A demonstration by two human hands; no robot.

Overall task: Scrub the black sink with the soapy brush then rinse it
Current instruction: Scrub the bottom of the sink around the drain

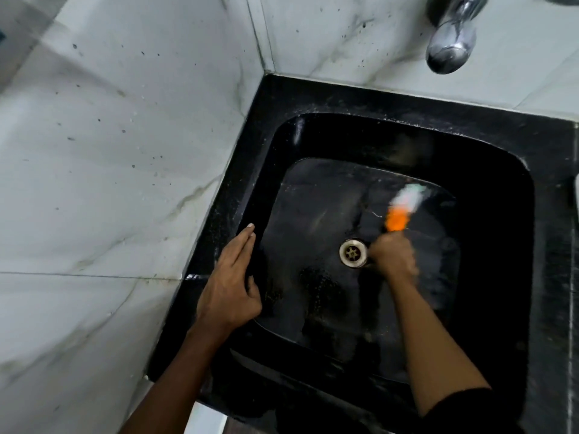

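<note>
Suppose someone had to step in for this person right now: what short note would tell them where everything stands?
Left hand: open, resting flat on the left rim of the square black sink.
Right hand: closed around the orange-handled brush with pale bristles, held inside the basin just right of the round metal drain; the brush is motion-blurred.
Done: scrubbing is under way; the basin floor looks wet and smeared.
Left: finish scrubbing, then rinse. No water is visibly running from the chrome tap above the far edge.
</note>
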